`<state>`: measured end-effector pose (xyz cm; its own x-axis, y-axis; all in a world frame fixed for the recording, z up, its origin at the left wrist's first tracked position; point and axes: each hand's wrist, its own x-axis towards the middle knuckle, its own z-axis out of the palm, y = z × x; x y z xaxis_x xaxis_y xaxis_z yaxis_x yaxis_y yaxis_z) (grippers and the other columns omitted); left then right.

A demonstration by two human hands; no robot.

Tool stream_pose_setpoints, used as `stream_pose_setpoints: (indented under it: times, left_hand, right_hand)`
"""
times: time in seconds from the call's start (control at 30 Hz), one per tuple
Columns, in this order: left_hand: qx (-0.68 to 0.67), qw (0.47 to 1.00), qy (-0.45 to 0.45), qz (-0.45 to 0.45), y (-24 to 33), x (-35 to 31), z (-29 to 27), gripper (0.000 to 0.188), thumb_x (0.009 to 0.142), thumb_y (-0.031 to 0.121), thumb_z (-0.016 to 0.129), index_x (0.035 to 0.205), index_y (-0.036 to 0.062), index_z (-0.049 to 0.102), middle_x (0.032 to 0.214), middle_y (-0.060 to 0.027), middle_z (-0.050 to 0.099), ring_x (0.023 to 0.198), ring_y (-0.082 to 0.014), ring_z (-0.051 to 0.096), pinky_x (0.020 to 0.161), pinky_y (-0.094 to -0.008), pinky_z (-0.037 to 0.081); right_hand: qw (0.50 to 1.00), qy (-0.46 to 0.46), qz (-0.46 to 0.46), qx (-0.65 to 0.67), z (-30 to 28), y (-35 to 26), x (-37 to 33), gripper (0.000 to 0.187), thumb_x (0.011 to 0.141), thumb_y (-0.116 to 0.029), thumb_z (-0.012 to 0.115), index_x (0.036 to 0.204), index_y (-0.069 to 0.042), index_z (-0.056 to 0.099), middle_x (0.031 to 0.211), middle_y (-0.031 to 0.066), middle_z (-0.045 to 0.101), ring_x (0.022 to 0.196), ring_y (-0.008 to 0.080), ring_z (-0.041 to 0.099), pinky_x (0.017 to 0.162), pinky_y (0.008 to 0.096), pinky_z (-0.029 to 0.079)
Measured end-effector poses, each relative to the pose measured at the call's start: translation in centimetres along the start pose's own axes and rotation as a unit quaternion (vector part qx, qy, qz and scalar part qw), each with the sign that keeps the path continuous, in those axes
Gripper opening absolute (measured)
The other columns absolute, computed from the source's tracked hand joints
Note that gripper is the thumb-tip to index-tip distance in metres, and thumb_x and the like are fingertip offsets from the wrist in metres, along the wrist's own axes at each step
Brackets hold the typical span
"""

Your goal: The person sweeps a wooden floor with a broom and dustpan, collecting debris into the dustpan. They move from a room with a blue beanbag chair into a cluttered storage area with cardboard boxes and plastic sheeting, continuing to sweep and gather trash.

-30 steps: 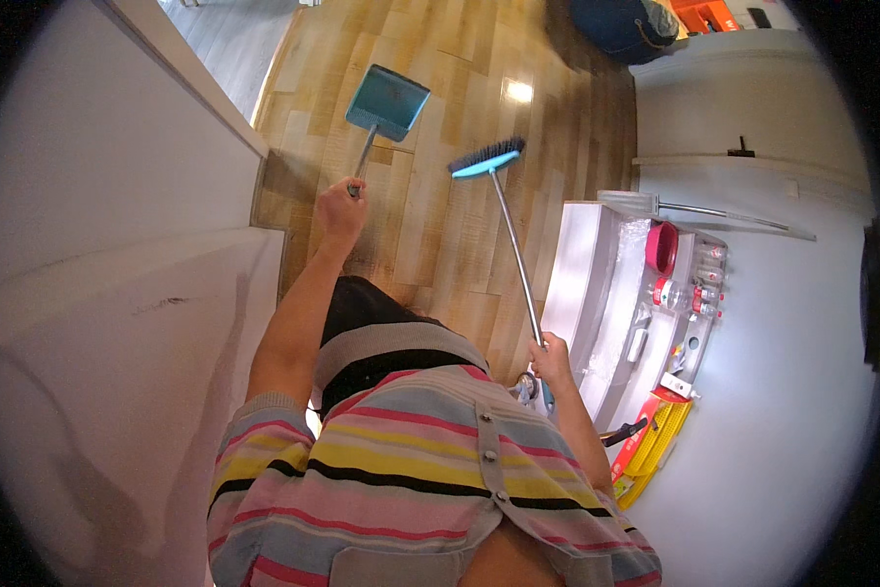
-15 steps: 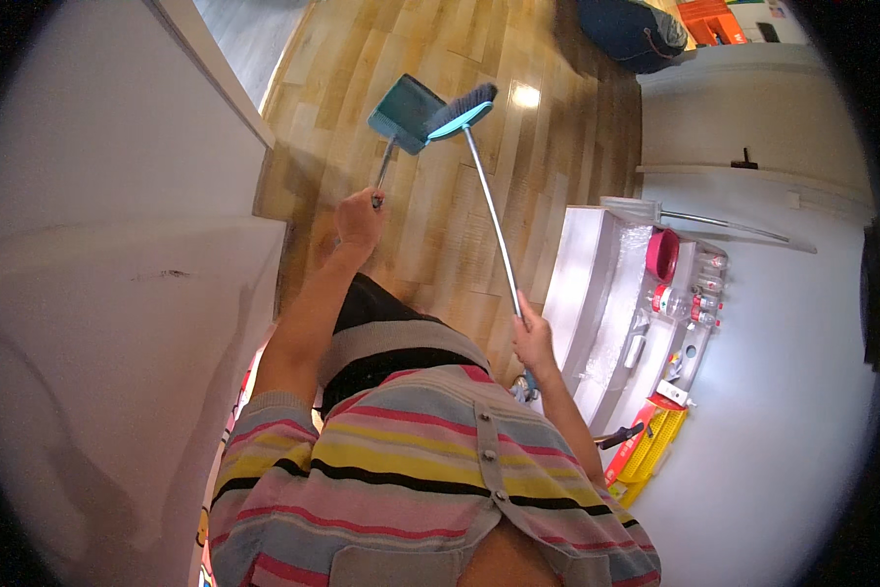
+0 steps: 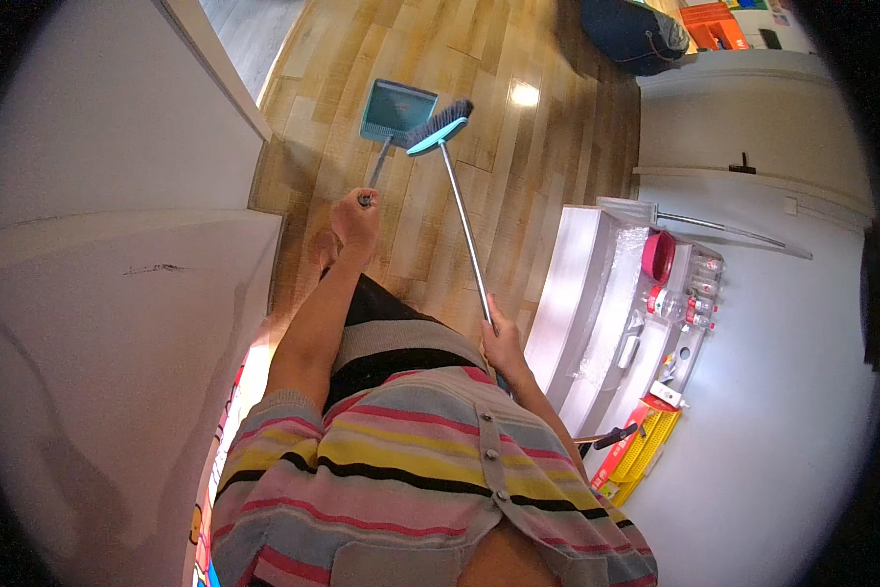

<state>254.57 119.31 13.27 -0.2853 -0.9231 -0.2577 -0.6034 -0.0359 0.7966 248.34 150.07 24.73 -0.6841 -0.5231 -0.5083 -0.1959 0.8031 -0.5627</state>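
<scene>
My left hand [image 3: 356, 217] is closed around the handle of a teal dustpan [image 3: 398, 106], whose pan hangs out ahead of me over the wood floor. Its inside faces up toward me, with a few small specks that I cannot make out. My right hand [image 3: 502, 342] grips the silver pole of a broom [image 3: 450, 129] with a light blue head and dark grey bristles. The broom head is just right of the dustpan, and its lower left end overlaps the pan's right corner. Whether the two touch is hard to tell.
To my right stands a white shelf unit [image 3: 557, 293] holding plastic bottles [image 3: 699, 293], a red bowl [image 3: 658, 256] and a yellow basket [image 3: 646, 455]. A dark blue bag [image 3: 631, 37] rests at the far right. A white wall [image 3: 117, 342] runs along my left.
My right hand and the broom have moved left and slightly nearer. The dustpan has turned, so more of its inside faces me.
</scene>
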Motion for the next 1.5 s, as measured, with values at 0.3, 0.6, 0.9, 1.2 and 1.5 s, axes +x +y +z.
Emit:
stream_pose_setpoints:
  times: [0.3, 0.6, 0.9, 1.2, 1.5]
  left_hand:
    - [-0.055, 0.998, 0.041, -0.003, -0.4, 1.7, 1.4, 0.008, 0.071, 0.015, 0.066, 0.078, 0.0148, 0.069, 0.073, -0.0125, 0.064, 0.069, -0.0307, 0.062, 0.06, -0.038, 0.048]
    - [0.077, 0.991, -0.037, 0.1, 2.0, 2.7, -2.0, 0.01, 0.072, 0.018, 0.066, 0.082, 0.0174, 0.068, 0.078, -0.0106, 0.065, 0.073, -0.0289, 0.062, 0.062, -0.0389, 0.05]
    - [0.182, 0.929, -0.134, 0.294, 2.1, 1.4, -2.5, 0.014, 0.067, 0.015, 0.067, 0.081, 0.0172, 0.064, 0.078, -0.0079, 0.065, 0.074, -0.0281, 0.062, 0.064, -0.0392, 0.05]
    - [0.182, 0.929, -0.155, 0.281, 1.2, -0.3, -0.5, 0.012, 0.065, 0.01, 0.067, 0.075, 0.014, 0.063, 0.073, -0.0064, 0.063, 0.075, -0.0255, 0.062, 0.066, -0.0373, 0.049]
    - [0.181, 0.93, -0.181, 0.264, 1.1, -1.1, -0.2, 0.011, 0.066, 0.011, 0.065, 0.077, 0.0137, 0.064, 0.074, -0.0083, 0.064, 0.075, -0.0269, 0.063, 0.065, -0.0394, 0.049]
  right_hand:
    - [0.997, 0.046, -0.068, 0.009, -0.5, 3.0, -3.8, 0.05, 0.084, -0.008, 0.054, 0.133, -0.009, 0.043, 0.106, 0.0095, 0.063, 0.074, 0.0093, 0.055, 0.069, 0.0224, 0.045]
    - [0.96, 0.057, -0.044, -0.271, -7.0, -5.1, 1.7, 0.051, 0.086, -0.011, 0.051, 0.133, -0.027, 0.041, 0.069, 0.0219, 0.058, 0.063, 0.035, 0.06, 0.06, 0.0433, 0.048]
    - [0.889, -0.007, -0.136, -0.436, -9.5, -5.0, 6.0, 0.06, 0.08, -0.004, 0.05, 0.132, -0.032, 0.042, 0.071, 0.0181, 0.057, 0.065, 0.0341, 0.06, 0.061, 0.044, 0.049]
    - [0.917, -0.043, -0.146, -0.37, -8.7, -6.2, 3.7, 0.056, 0.083, -0.009, 0.051, 0.131, -0.036, 0.042, 0.067, 0.0168, 0.054, 0.061, 0.0339, 0.059, 0.06, 0.0437, 0.048]
    - [0.967, -0.007, -0.032, -0.254, -10.4, -2.8, 1.1, 0.05, 0.084, -0.014, 0.055, 0.13, -0.03, 0.045, 0.079, 0.0205, 0.06, 0.074, 0.0359, 0.06, 0.068, 0.0429, 0.048]
